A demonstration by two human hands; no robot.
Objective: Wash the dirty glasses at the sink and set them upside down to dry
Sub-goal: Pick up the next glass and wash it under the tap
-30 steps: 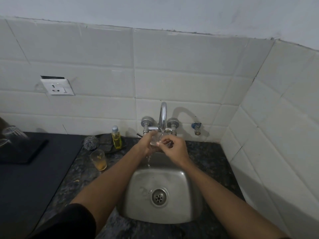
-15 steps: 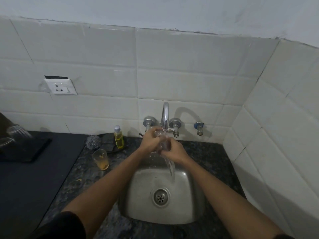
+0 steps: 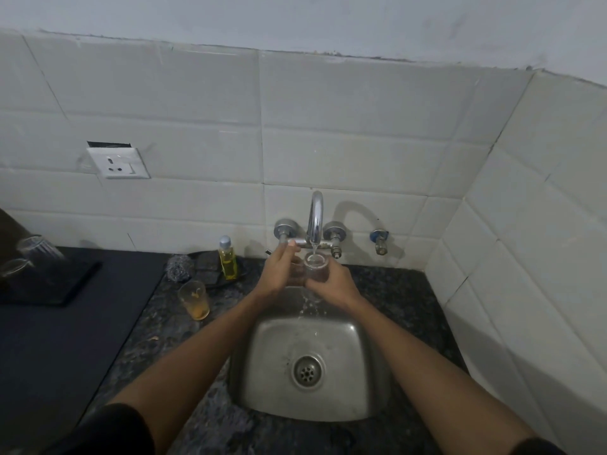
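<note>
1. Right hand (image 3: 333,284) is gripping a clear glass (image 3: 314,266) upright under the faucet spout (image 3: 316,218), fingers wrapped round its lower wall from the right.
2. Left hand (image 3: 279,274) is sitting against the glass's left side, fingers curled toward it w/ the thumb up near the mixer bar; can't tell how much of that hand is actually touching glass.
3. Water is running from the spout into the glass mouth and spilling down into the steel sink (image 3: 368,343), w/ splashes showing below the hands above the drain (image 3: 307,372).
4. A 2nd glass, dirty w/ orange residue at the bottom (image 3: 194,300), is standing upright on the dark speckled table (image 3: 157,326), left of the sink and well apart from the hands.
5. Behind it, near the wall: a small bottle of yellow liquid (image 3: 227,259), a steel scrubber (image 3: 179,268) and a dark sponge pad just beside it.
6. Far left, 2 clear glasses (image 3: 39,249) are sitting on a black mat (image 3: 59,290); too blurred to tell which way up.
7. A white wall socket (image 3: 118,162) is sitting on the tiles, upper left.
</note>
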